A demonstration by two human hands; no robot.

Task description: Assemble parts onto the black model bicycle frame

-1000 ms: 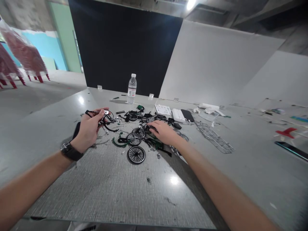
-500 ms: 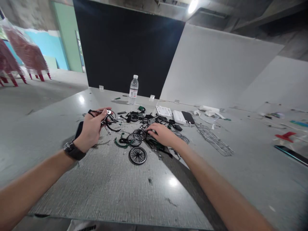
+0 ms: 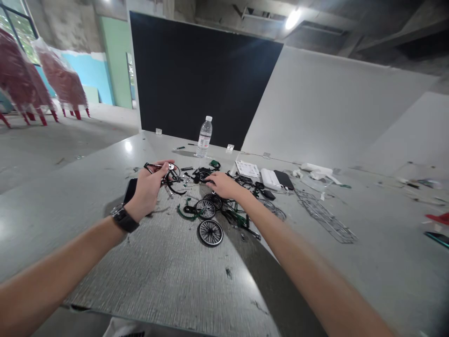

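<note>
My left hand (image 3: 149,187) is closed around a black model bicycle frame (image 3: 164,174) with a silver chainring and a thin curved mudguard, held above the table's left side. My right hand (image 3: 224,185) reaches into the pile of small bicycle parts, fingers bent down and drawn together beside a black wheel (image 3: 203,176); what the fingertips hold, if anything, is hidden. Nearer to me lie a spoked wheel (image 3: 210,232), another wheel (image 3: 205,209), a green curved mudguard (image 3: 185,215) and a dark green frame piece (image 3: 240,219).
A water bottle (image 3: 204,137) stands behind the pile. To its right are a printed sheet (image 3: 247,169), a white box (image 3: 270,179) and a black flat pad (image 3: 283,179). A grey parts sprue (image 3: 326,215) lies farther right. A dark object (image 3: 130,191) sits by my left wrist.
My right hand has moved back and left over the pile, from the near wheels to the black wheel behind them. My left hand keeps the bicycle frame. The view has turned slightly left.
</note>
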